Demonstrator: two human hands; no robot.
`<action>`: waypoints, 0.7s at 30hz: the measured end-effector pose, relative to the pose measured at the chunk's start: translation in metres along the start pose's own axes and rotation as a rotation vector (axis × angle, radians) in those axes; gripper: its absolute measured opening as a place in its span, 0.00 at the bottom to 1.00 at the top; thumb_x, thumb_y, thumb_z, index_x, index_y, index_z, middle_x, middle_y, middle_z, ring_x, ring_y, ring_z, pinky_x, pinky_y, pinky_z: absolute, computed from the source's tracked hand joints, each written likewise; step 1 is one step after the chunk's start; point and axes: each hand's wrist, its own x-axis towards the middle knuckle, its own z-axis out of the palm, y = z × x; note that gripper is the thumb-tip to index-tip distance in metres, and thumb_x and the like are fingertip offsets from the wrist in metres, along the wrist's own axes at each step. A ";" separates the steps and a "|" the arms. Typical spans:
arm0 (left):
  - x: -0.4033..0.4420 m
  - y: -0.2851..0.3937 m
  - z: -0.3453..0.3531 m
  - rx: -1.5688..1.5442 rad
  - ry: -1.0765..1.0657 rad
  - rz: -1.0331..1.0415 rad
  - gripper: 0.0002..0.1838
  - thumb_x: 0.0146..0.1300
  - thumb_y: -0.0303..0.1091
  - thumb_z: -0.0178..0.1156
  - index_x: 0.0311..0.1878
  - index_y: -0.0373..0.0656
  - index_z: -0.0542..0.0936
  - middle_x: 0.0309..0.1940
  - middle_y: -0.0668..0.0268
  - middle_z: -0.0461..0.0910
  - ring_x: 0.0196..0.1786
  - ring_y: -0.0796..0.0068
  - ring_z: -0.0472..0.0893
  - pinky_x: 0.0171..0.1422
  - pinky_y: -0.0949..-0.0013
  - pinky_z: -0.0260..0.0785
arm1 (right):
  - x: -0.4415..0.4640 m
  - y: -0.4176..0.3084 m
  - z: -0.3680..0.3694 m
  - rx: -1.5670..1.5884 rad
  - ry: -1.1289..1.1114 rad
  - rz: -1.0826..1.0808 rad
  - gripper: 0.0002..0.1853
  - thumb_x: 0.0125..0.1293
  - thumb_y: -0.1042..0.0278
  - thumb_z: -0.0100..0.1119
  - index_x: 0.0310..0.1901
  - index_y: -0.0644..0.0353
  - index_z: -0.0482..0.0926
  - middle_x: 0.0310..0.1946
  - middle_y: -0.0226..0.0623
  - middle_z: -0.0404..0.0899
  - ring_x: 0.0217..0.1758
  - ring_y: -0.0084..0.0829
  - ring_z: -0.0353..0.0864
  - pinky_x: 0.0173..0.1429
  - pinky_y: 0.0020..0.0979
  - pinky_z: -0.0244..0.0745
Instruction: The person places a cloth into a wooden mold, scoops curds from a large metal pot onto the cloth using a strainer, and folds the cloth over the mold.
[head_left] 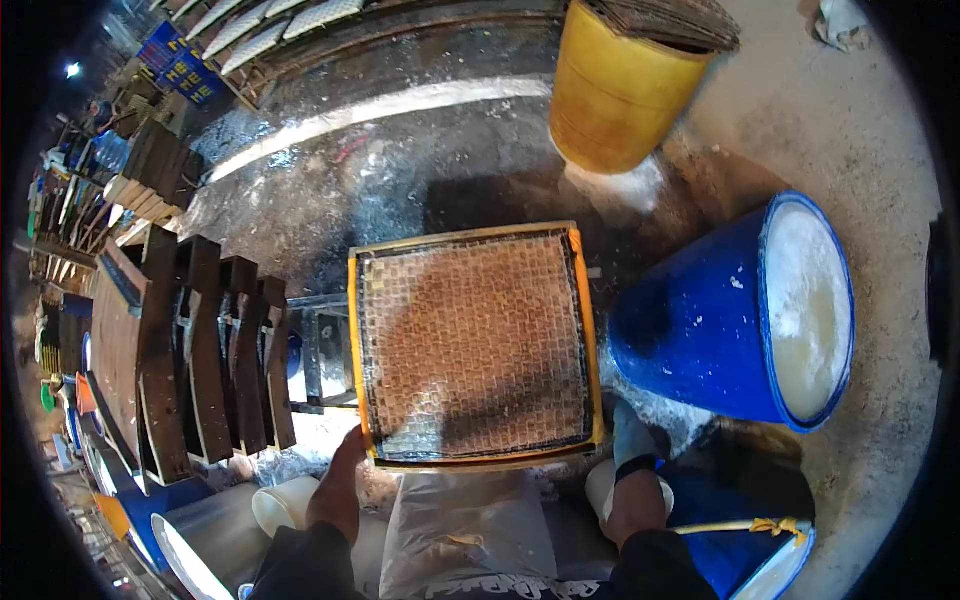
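Note:
In front of me is a square woven tray (pixel 470 340), brown and grid-patterned, with a dark border and yellow-orange edges. My left hand (pixel 346 458) grips its lower left corner; the fingers are partly hidden by the frame. At the lower right side, my right hand (pixel 630 435), in a grey-blue glove, holds the frame, its fingertips mostly out of sight. A blue barrel (pixel 690 310) with white powdery contents stands just right of the tray. Below the tray, a pale apron (pixel 470 530) covers my front.
Dark wooden frames (pixel 150 360) stand stacked at the left, near a metal stand (pixel 322 350). A yellow barrel (pixel 630 90) with brown sheets on top is at the back. White buckets (pixel 290 503) and another blue barrel (pixel 800 560) are close to me. White residue marks the floor.

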 end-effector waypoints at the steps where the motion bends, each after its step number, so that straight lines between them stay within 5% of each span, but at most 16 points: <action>1: 0.003 0.015 0.002 -0.139 0.071 -0.043 0.18 0.71 0.50 0.54 0.51 0.46 0.80 0.35 0.67 0.79 0.35 0.74 0.77 0.42 0.72 0.73 | 0.005 -0.007 0.001 0.081 -0.031 -0.020 0.33 0.70 0.38 0.56 0.56 0.65 0.80 0.48 0.42 0.85 0.52 0.41 0.83 0.58 0.44 0.78; 2: 0.006 0.024 0.007 -0.280 0.143 -0.079 0.16 0.70 0.46 0.55 0.51 0.46 0.80 0.35 0.66 0.80 0.35 0.72 0.77 0.42 0.70 0.75 | 0.008 -0.012 0.002 0.140 -0.045 -0.038 0.33 0.70 0.37 0.55 0.57 0.64 0.79 0.49 0.42 0.85 0.53 0.41 0.83 0.59 0.44 0.77; 3: 0.019 0.020 -0.016 -0.008 0.175 0.193 0.16 0.69 0.46 0.55 0.50 0.46 0.81 0.36 0.65 0.80 0.35 0.71 0.79 0.39 0.68 0.75 | 0.004 -0.023 0.008 0.186 -0.062 -0.057 0.33 0.71 0.37 0.54 0.58 0.64 0.79 0.50 0.42 0.85 0.54 0.42 0.83 0.59 0.45 0.77; 5: -0.011 0.070 0.008 -0.677 0.198 0.113 0.21 0.67 0.50 0.53 0.50 0.44 0.82 0.40 0.62 0.83 0.42 0.65 0.83 0.43 0.59 0.79 | -0.017 -0.042 0.027 0.275 -0.073 -0.062 0.33 0.71 0.38 0.54 0.59 0.63 0.79 0.51 0.41 0.85 0.54 0.41 0.83 0.60 0.44 0.78; 6: 0.007 0.050 -0.046 -0.827 -0.518 0.171 0.29 0.69 0.60 0.50 0.56 0.44 0.80 0.49 0.60 0.84 0.53 0.60 0.83 0.58 0.54 0.76 | -0.038 -0.052 0.043 0.369 -0.087 -0.058 0.33 0.71 0.38 0.54 0.60 0.63 0.78 0.51 0.41 0.84 0.53 0.41 0.84 0.60 0.44 0.78; 9: -0.053 0.105 0.015 -0.834 0.009 0.034 0.38 0.69 0.69 0.50 0.66 0.45 0.74 0.63 0.60 0.78 0.63 0.57 0.79 0.67 0.46 0.71 | -0.085 -0.065 0.074 0.657 -0.133 -0.037 0.32 0.71 0.39 0.53 0.62 0.61 0.76 0.52 0.40 0.84 0.52 0.40 0.84 0.62 0.42 0.78; 13: -0.023 0.086 -0.016 -0.690 -0.174 -0.022 0.28 0.76 0.56 0.48 0.66 0.45 0.75 0.61 0.61 0.79 0.62 0.60 0.79 0.65 0.49 0.73 | -0.032 -0.043 0.046 0.317 -0.271 -0.103 0.25 0.71 0.48 0.58 0.58 0.60 0.79 0.49 0.39 0.85 0.53 0.41 0.84 0.60 0.43 0.78; 15: -0.026 0.088 -0.016 -0.402 -0.048 0.357 0.24 0.74 0.52 0.53 0.63 0.46 0.77 0.53 0.65 0.83 0.54 0.65 0.83 0.55 0.55 0.78 | -0.115 -0.084 0.094 -0.096 0.159 -0.384 0.16 0.72 0.58 0.59 0.53 0.59 0.81 0.40 0.33 0.85 0.42 0.34 0.85 0.50 0.34 0.81; 16: -0.028 0.087 -0.021 -0.403 -0.056 0.367 0.24 0.74 0.52 0.53 0.63 0.46 0.77 0.53 0.65 0.83 0.54 0.65 0.83 0.55 0.55 0.78 | -0.114 -0.094 0.102 -0.092 0.155 -0.396 0.16 0.72 0.58 0.59 0.53 0.59 0.81 0.40 0.33 0.85 0.42 0.34 0.85 0.50 0.34 0.81; 18: -0.035 0.084 -0.036 -0.391 0.137 0.570 0.24 0.71 0.51 0.57 0.61 0.45 0.77 0.50 0.68 0.82 0.50 0.69 0.83 0.45 0.60 0.78 | -0.098 -0.108 0.110 0.134 0.186 -0.812 0.11 0.73 0.66 0.56 0.53 0.57 0.80 0.40 0.32 0.83 0.38 0.32 0.84 0.45 0.34 0.81; 19: -0.042 0.089 -0.026 -0.423 0.306 0.577 0.23 0.67 0.48 0.63 0.57 0.41 0.77 0.49 0.67 0.81 0.48 0.71 0.81 0.39 0.61 0.76 | -0.081 -0.108 0.101 0.059 0.153 -0.936 0.06 0.73 0.68 0.56 0.47 0.56 0.81 0.33 0.28 0.82 0.30 0.28 0.81 0.34 0.30 0.78; 20: -0.050 0.106 -0.009 -0.357 0.575 0.432 0.30 0.65 0.55 0.65 0.58 0.37 0.77 0.48 0.66 0.80 0.46 0.77 0.79 0.47 0.70 0.73 | -0.085 -0.093 0.123 -0.010 0.148 -0.973 0.05 0.74 0.68 0.56 0.44 0.56 0.80 0.31 0.26 0.81 0.29 0.27 0.80 0.33 0.29 0.76; 21: -0.052 0.107 0.004 -0.351 0.594 0.730 0.24 0.67 0.49 0.65 0.55 0.38 0.78 0.46 0.67 0.80 0.44 0.78 0.78 0.47 0.70 0.74 | -0.091 -0.078 0.143 -0.079 0.148 -1.009 0.06 0.74 0.67 0.55 0.42 0.56 0.80 0.30 0.25 0.80 0.28 0.25 0.79 0.32 0.27 0.75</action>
